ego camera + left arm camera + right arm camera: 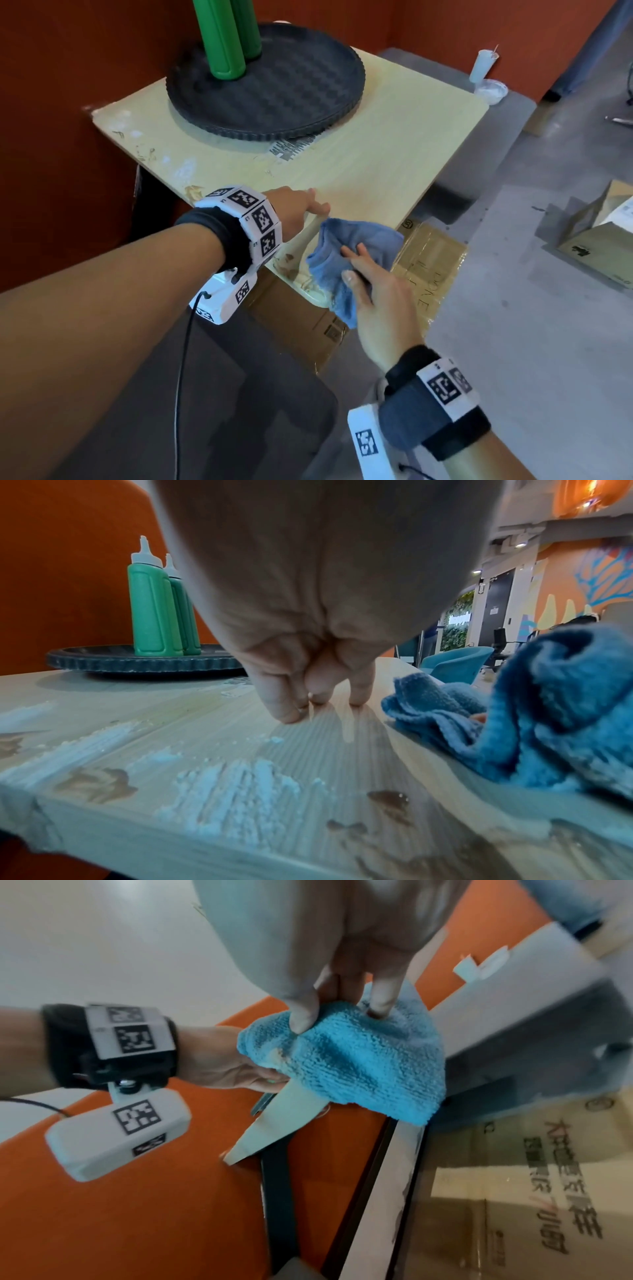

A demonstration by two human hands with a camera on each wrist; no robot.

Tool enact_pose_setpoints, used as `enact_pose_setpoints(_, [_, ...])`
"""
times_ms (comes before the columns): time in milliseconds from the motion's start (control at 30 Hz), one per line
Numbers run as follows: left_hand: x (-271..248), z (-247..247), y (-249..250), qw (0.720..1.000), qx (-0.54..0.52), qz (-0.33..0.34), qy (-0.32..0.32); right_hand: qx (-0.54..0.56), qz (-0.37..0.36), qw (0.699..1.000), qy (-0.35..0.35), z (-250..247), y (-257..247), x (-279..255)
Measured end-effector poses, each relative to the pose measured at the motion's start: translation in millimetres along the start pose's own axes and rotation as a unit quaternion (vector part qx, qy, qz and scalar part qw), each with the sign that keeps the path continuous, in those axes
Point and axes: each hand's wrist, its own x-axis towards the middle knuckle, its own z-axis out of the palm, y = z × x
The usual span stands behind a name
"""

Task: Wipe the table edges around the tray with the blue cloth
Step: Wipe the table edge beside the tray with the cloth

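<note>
A light wooden table (376,154) carries a round dark tray (291,85) at its far side, with two green squeeze bottles (222,41) standing in it. At the table's near corner my right hand (352,263) pinches a bunched blue cloth (363,236) between thumb and fingers, and the cloth lies over the edge. My left hand (308,205) rests just left of the cloth, fingertips (318,699) pressing on the tabletop and holding nothing. White powder (236,785) and brown stains mark the near and left edges. The right wrist view shows the cloth (359,1064) draped over the table corner.
An orange wall (51,137) runs along the table's left and back. Cardboard boxes (428,274) sit under the near right corner, another box (599,240) on the grey floor at right. A white cup (483,65) and bowl (491,90) stand beyond the far corner.
</note>
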Motion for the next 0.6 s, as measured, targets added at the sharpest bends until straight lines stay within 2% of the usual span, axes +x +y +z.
enact_pose_setpoints(267, [-1, -2, 4, 1.0, 0.014, -0.006, 0.007, -0.017, -0.006, 1.0, -0.004, 9, -5, -10])
enact_pose_setpoints(333, [0, -3, 6, 1.0, 0.015, -0.008, 0.006, -0.048, -0.002, 0.999, -0.007, 13, -9, -14])
enact_pose_setpoints(433, [0, -5, 7, 1.0, 0.004, -0.015, 0.006, -0.106, -0.036, 0.993, -0.025, 17, -17, -26])
enact_pose_setpoints(600, [-5, -7, 8, 1.0, -0.022, -0.004, 0.008, -0.141, -0.047, 0.987, -0.061, 19, -34, -19])
